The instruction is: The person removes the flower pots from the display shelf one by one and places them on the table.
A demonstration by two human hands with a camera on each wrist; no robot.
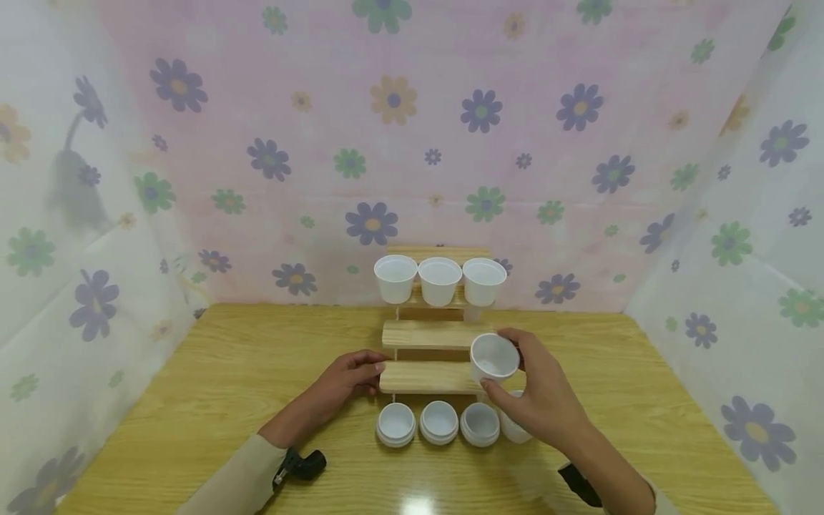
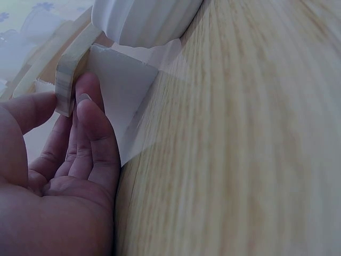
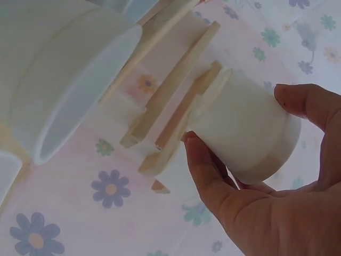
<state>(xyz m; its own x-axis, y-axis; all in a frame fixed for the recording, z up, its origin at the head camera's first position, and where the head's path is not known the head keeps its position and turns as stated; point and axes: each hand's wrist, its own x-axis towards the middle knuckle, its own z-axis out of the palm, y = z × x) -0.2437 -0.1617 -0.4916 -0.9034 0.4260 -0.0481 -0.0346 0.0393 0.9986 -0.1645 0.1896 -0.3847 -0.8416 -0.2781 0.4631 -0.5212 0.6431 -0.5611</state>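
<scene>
Yellowish wood-grain table (image 1: pixel 257 357), bright glare at the near edge, row of four white tubs (image 1: pixel 440 422) beyond it, rightmost partly hidden by the right hand. Left hand (image 1: pixel 352 378) pinches the left end of the wooden rack (image 1: pixel 425 377), lowest visible step. Right hand (image 1: pixel 546 393), well apart from the left, grips a white cup (image 1: pixel 494 357) near that step's right end; can't tell if they touch. Three white cups (image 1: pixel 440 280) on the rack's far part. Pink floral backdrop (image 1: pixel 418 179) at far side, white floral walls left (image 1: pixel 45 315) and right (image 1: pixel 759 286), grey shadow (image 1: pixel 79 186) on the left one
</scene>
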